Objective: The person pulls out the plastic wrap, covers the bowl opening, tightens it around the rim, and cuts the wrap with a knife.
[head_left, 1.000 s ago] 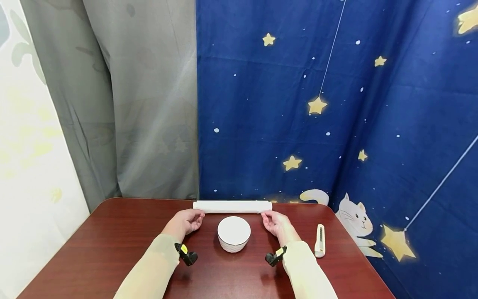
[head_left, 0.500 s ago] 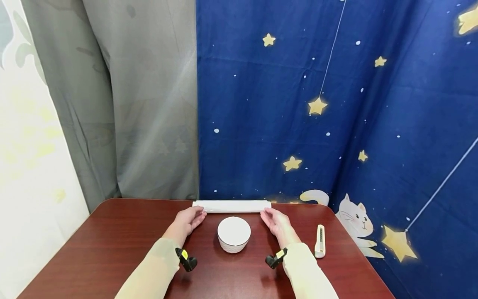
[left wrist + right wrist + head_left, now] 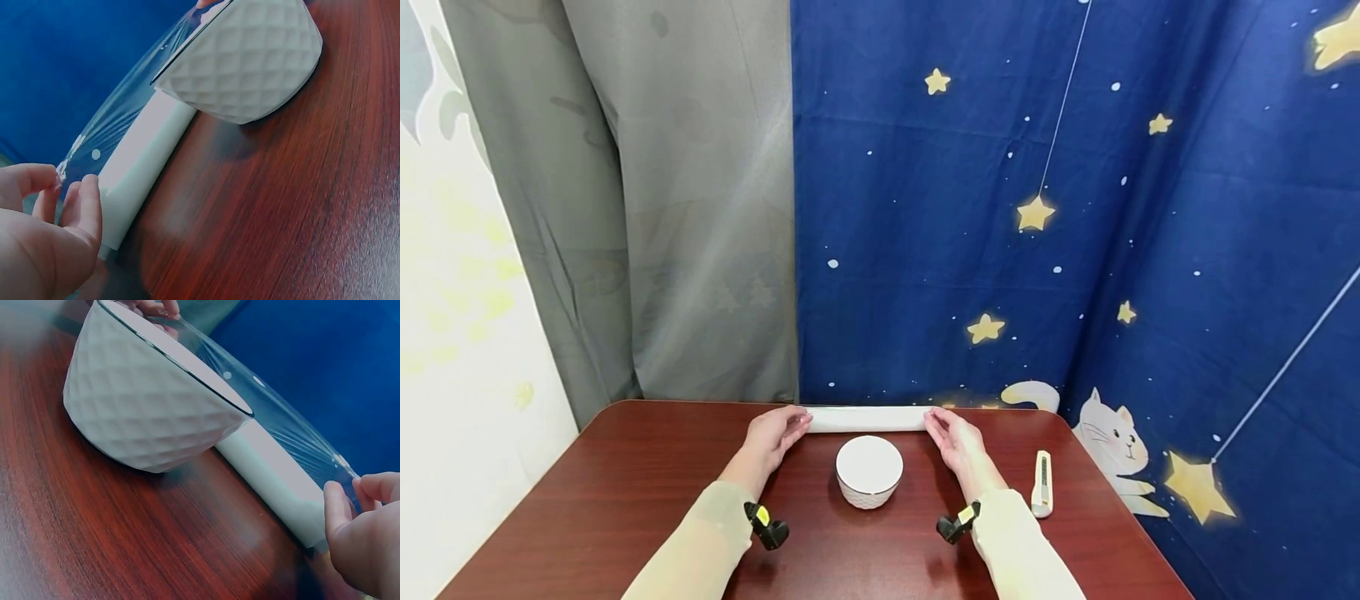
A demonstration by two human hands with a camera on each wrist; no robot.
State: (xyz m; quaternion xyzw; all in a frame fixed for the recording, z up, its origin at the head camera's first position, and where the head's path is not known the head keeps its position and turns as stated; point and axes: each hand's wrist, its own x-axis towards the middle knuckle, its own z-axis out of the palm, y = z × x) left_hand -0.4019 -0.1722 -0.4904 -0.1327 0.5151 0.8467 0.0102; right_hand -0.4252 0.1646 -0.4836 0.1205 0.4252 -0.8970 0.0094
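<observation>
A roll of clear cling film (image 3: pixel 868 420) lies crosswise near the table's far edge. From it a thin transparent sheet of film (image 3: pixel 119 103) rises, stretched between both hands with fine creases. My left hand (image 3: pixel 772 433) pinches the sheet's left corner between thumb and fingertips. At the other end, my right hand (image 3: pixel 955 439) pinches the right corner the same way, as the right wrist view also shows. A white bowl (image 3: pixel 869 467) with a diamond-patterned wall (image 3: pixel 137 400) and a dark rim line stands upright between the forearms, just in front of the roll.
A white utility knife (image 3: pixel 1042 483) lies on the table to the right of my right forearm. The dark red wooden table (image 3: pixel 662 492) ends just behind the roll, where grey and blue curtains (image 3: pixel 925 250) hang.
Both hands have gone from touching the roll's lower front edge to slightly higher and farther forward, now holding up the film's edge. The bowl and knife have stayed put.
</observation>
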